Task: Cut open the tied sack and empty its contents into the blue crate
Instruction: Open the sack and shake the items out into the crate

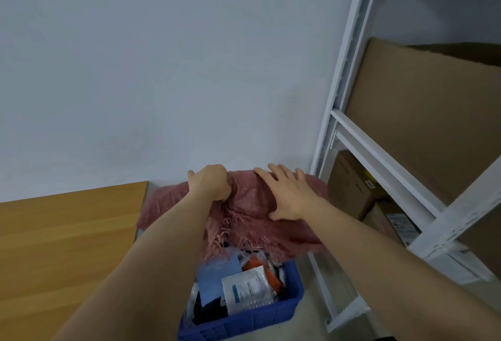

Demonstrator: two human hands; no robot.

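A pinkish-red woven sack (252, 221) hangs upside down over the blue crate (273, 313), its frayed cut mouth pointing down into the crate. My left hand (210, 182) grips a bunched fold of the sack's upper edge. My right hand (288, 194) lies on the sack's upper right part with fingers spread and the thumb pressing the fabric. Several plastic-wrapped packets (245, 286) lie in the crate below the mouth, one blue, one orange, one white. No cutting tool is in view.
A wooden tabletop (62, 235) is at the left, its corner close to the sack. White metal shelving (379, 156) with cardboard boxes (423, 113) stands at the right. A plain white wall is behind. Grey floor shows beside the crate.
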